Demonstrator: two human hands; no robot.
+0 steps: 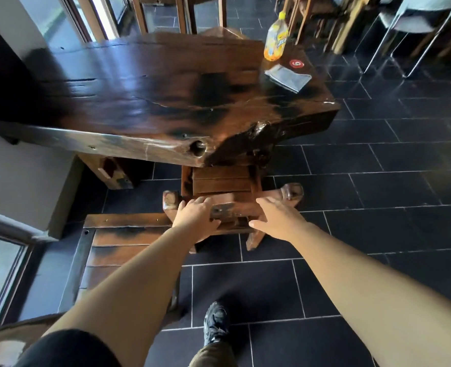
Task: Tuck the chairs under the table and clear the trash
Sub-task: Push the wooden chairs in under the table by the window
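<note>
A dark wooden chair (220, 181) stands partly under the near edge of the thick wooden table (129, 102), its slatted seat half hidden by the tabletop. My left hand (194, 215) rests on the chair's top rail, fingers laid over it. Just right of it, my right hand (277, 217) hovers at the same rail with fingers spread; whether it touches is unclear. On the table's far right corner stand a yellow-orange plastic bottle (275, 39) and a flat grey packet (288, 76).
A second wooden chair (118, 250) sits at my lower left, beside the wall and window. More chairs and tables (325, 19) stand beyond the table. The floor is dark tile (378, 207). My shoe (215, 323) is at the bottom.
</note>
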